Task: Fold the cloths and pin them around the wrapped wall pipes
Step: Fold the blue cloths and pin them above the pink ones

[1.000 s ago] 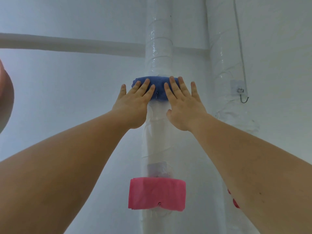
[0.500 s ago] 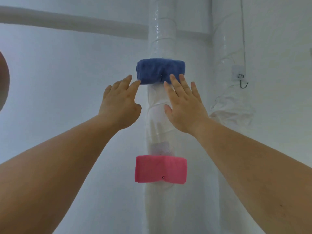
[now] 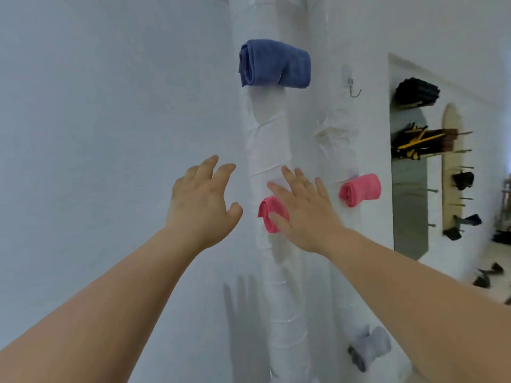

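Note:
A folded blue cloth (image 3: 273,63) is wrapped around the near white wrapped pipe (image 3: 269,139), high up. Lower on the same pipe sits a pink cloth (image 3: 269,214), partly covered by my right hand (image 3: 302,208), which is spread open in front of it. My left hand (image 3: 203,203) hovers open to the left of the pipe, holding nothing. A second pink cloth (image 3: 359,190) hangs around the right wrapped pipe (image 3: 338,139). A grey cloth (image 3: 370,348) sits lower on that right pipe.
A white wall fills the left side. A small metal hook (image 3: 352,88) is fixed between the pipes and the wall corner. To the right, a mirror or opening (image 3: 409,175) shows a rack with dark tools and pegs.
Both hands have come off the blue cloth and dropped lower. The view has swung right and down, bringing the right pipe's cloths and the rack into sight.

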